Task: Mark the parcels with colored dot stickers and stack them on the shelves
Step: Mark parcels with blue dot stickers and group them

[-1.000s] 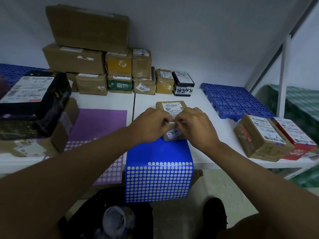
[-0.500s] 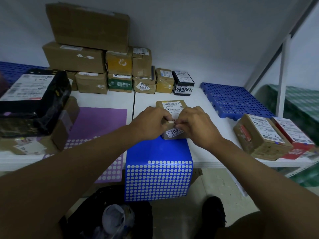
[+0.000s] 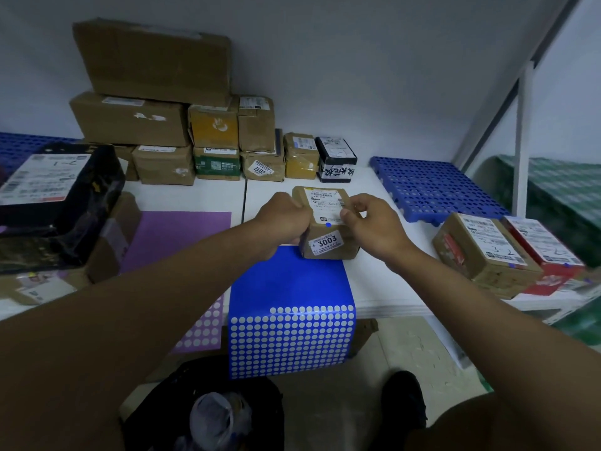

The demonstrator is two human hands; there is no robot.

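left hand grips the parcel, fingers hidden; right hand pinches its corner.

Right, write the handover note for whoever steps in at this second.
Left hand grips the small parcel's left side; right hand pinches at its right edge.
The parcel sits on the white table, at the far end of the blue sticker sheet.
Done: blue dot is on this parcel.
Left: stack it on the shelves, then mark the other parcels.

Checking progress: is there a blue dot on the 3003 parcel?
Yes, a blue dot sits on the parcel, just below its white label.
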